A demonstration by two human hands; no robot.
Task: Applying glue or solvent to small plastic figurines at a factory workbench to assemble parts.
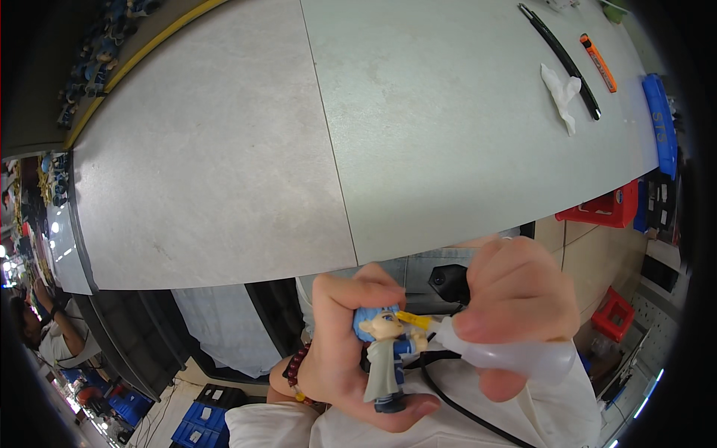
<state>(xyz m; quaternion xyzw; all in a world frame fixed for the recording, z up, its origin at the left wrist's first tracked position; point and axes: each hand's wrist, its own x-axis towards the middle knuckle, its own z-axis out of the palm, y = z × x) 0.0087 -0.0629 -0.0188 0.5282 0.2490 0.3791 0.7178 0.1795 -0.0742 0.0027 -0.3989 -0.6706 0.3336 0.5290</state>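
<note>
My left hand (pixel 337 340) is closed around a small figurine (pixel 385 358) with blue hair, a pale cape and dark blue clothes. It stands upright in the fingers, in front of my body and below the table's near edge. In my right hand (pixel 519 299) is a translucent white squeeze bottle (pixel 523 360), lying nearly level with its yellow tip (pixel 415 320) pointing left. That tip is at the figurine's head, by the face; whether it touches cannot be made out. A beaded bracelet (pixel 297 367) circles my left wrist.
On the pale table (pixel 224 149), a black tube-like tool (pixel 560 51), an orange cutter (pixel 598 63) and a crumpled white tissue (pixel 560 95) lie at the far right. More figurines (pixel 101 63) stand behind a yellow edge, far left. A blue bin (pixel 659 123) and red stool (pixel 609 205) are at right.
</note>
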